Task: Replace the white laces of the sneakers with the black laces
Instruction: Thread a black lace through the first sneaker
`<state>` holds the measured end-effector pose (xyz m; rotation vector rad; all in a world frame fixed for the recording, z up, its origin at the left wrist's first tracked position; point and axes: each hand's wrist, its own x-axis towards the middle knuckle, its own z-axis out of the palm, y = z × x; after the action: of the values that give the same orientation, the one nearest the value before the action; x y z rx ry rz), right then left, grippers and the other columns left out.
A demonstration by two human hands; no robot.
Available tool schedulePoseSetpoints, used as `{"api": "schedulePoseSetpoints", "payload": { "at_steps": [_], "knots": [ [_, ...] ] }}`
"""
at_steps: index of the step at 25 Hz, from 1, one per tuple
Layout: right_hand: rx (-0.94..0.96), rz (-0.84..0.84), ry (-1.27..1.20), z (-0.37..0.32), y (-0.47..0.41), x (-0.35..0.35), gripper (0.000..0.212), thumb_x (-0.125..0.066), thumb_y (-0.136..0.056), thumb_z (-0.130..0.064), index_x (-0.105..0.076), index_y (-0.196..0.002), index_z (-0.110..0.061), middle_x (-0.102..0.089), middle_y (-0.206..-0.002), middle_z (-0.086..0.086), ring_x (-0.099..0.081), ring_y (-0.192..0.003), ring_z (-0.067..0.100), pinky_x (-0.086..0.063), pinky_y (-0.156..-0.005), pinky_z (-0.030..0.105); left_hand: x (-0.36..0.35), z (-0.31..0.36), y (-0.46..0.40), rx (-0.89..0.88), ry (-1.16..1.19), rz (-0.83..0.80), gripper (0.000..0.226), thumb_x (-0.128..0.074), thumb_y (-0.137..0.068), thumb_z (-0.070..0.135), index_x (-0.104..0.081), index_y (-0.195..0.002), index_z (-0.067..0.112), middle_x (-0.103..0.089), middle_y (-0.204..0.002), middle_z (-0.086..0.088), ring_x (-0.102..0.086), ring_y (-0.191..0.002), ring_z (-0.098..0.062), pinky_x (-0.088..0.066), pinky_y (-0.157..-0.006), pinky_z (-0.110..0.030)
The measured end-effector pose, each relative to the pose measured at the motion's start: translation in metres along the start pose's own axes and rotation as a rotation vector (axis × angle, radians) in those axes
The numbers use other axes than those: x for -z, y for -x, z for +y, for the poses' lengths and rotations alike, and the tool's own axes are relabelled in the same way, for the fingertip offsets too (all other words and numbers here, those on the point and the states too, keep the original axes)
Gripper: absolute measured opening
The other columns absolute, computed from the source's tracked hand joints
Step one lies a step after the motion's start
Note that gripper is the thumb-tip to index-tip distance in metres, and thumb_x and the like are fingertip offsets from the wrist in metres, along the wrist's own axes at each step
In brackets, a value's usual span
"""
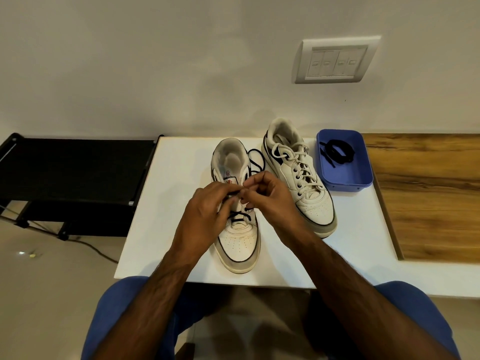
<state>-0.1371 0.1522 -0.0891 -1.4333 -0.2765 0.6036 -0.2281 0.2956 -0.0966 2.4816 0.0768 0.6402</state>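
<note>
Threading the black lace (240,216) through the near sneaker (237,240) at frame centre looks like the step in hand: left hand (207,211) and right hand (267,196) both pinch it mid-tongue. Next, feed an upper eyelet. The white-laced sneaker (301,178) waits beside the blue tray (345,178) holding the spare black lace (337,150).

Both hands cover the middle eyelets of the near sneaker (237,229), so where the black lace (240,216) runs there cannot be told. The left hand (207,211) and right hand (267,196) meet above its tongue; each grip on the lace is hidden by fingers. The tongue label is too small to read.
</note>
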Motion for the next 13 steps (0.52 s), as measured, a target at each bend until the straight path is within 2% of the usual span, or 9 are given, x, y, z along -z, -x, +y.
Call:
{"api": "schedulePoseSetpoints", "payload": {
  "at_steps": [3, 7, 11, 13],
  "knots": [
    [0.008, 0.030, 0.012, -0.002, -0.002, 0.009, 0.013, -0.068, -0.092, -0.004, -0.063, -0.104, -0.001, -0.072, -0.086, 0.013, -0.069, -0.075, 0.016, -0.054, -0.068, 0.026, 0.001, -0.003, -0.002, 0.032, -0.072, 0.039, 0.012, -0.068, -0.092, 0.024, -0.073, -0.098, 0.014, -0.072, -0.092, 0.004, -0.060, -0.080, -0.012, -0.046, -0.074, -0.036],
    [0.026, 0.167, 0.310, 0.002, -0.009, 0.026, 0.006, -0.073, -0.090, -0.015, -0.067, -0.093, -0.015, -0.073, -0.084, 0.001, -0.068, -0.075, 0.010, -0.051, -0.069, 0.026, 0.005, -0.008, -0.002, 0.090, -0.225, 0.053, 0.013, -0.074, -0.089, 0.034, -0.071, -0.087, 0.021, -0.064, -0.090, 0.006, -0.053, -0.088, -0.017, -0.032, -0.074, -0.035],
    [-0.027, 0.095, 0.647, 0.011, -0.001, 0.011, 0.034, -0.084, -0.076, -0.046, -0.062, -0.086, -0.022, -0.068, -0.079, -0.005, -0.066, -0.072, 0.007, -0.053, -0.064, 0.023, 0.007, -0.011, -0.003, 0.085, -0.299, 0.030, 0.010, -0.071, -0.091, 0.035, -0.070, -0.090, 0.025, -0.066, -0.094, 0.009, -0.054, -0.096, -0.017, -0.019, -0.080, -0.030],
    [0.041, 0.130, 0.746, 0.016, 0.000, 0.001, 0.039, -0.084, -0.071, -0.051, -0.060, -0.083, -0.023, -0.065, -0.077, -0.007, -0.062, -0.069, 0.006, -0.052, -0.062, 0.027, 0.007, -0.013, -0.002, 0.064, -0.314, 0.008, 0.006, -0.073, -0.091, 0.031, -0.071, -0.093, 0.026, -0.069, -0.091, 0.010, -0.057, -0.094, -0.017, -0.017, -0.080, -0.029]
  ]
}}
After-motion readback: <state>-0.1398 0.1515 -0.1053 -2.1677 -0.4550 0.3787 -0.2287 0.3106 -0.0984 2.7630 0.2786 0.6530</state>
